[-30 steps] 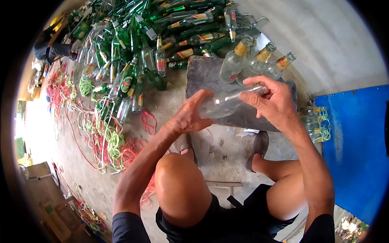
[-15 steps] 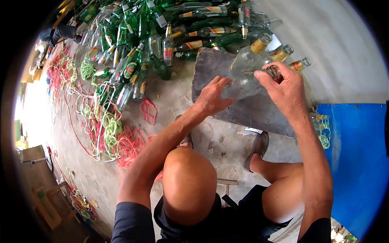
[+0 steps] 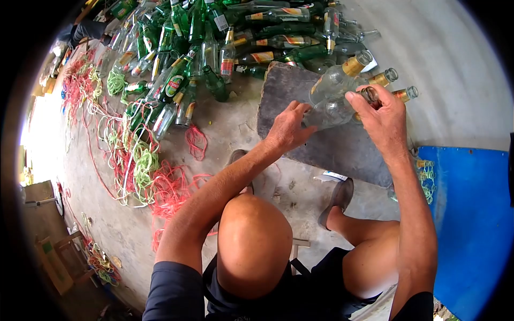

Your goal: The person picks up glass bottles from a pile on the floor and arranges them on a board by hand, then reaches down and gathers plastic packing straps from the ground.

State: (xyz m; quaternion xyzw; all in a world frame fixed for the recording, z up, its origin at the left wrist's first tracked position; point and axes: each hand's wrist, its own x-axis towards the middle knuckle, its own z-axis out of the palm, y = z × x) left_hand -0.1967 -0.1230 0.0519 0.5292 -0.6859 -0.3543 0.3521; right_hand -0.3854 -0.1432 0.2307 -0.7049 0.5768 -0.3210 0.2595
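Just above the dark board (image 3: pixel 342 150), a clear glass bottle (image 3: pixel 329 113) stands beside other clear bottles with yellow neck labels (image 3: pixel 353 65). My right hand (image 3: pixel 381 115) is closed round the neck of this bottle, near its mouth. At the bottle's lower left side is my left hand (image 3: pixel 290 127), its thumb and fingers curved against the glass near the base. Part of the bottle is hidden behind the neighbouring bottles and my right fingers.
Green and clear bottles (image 3: pixel 214 83) lie heaped at the back left. Tangled red and green string (image 3: pixel 144 160) spreads over the floor. A blue panel (image 3: pixel 471 214) is at the right, with string-bound bottles (image 3: pixel 426 171) beside it. Another person's leg (image 3: pixel 88 31) shows at the upper left.
The clear bottle has gone from lying tilted between my hands to a more upright position beside the other bottles. Both hands moved with it toward them, and the view shifted.
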